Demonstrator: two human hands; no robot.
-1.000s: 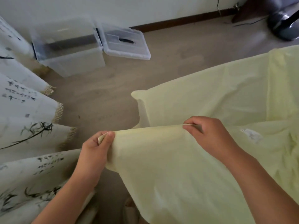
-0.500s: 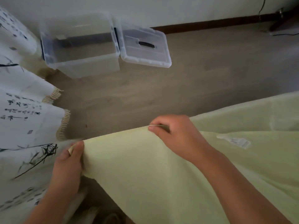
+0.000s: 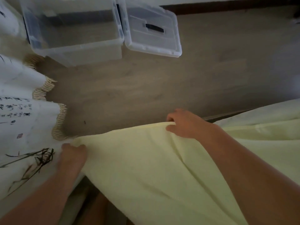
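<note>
Pale yellow sheet (image 3: 146,172): largest item in view. Spread across the lower middle and right of the head view. Held up off the floor along its upper edge and draped downward toward the viewer. More folds of the same fabric behind the right forearm, at the right edge.

Grey-brown wood-look floor (image 3: 219,75): beyond the sheet, running across the middle of the view up to a dark skirting board (image 3: 227,7).

White fringed cloth (image 3: 22,127): at the left, hanging in folds, printed with black characters and bamboo leaves. Fringe just beside the sheet's left corner.

Clear plastic bin (image 3: 73,46): on the floor at upper left, open-topped.

Clear lid (image 3: 152,38): lying on the floor just beside the bin, on its right. Black slot at centre.

Right hand (image 3: 183,124): closed over the sheet's upper edge, with fingers curled behind the fabric and thumb on the near face.

Left hand (image 3: 73,155): gripping the sheet's left corner, fingers bunched round it, in front of the white cloth.

Hands well apart, with the upper edge drawn between them.
</note>
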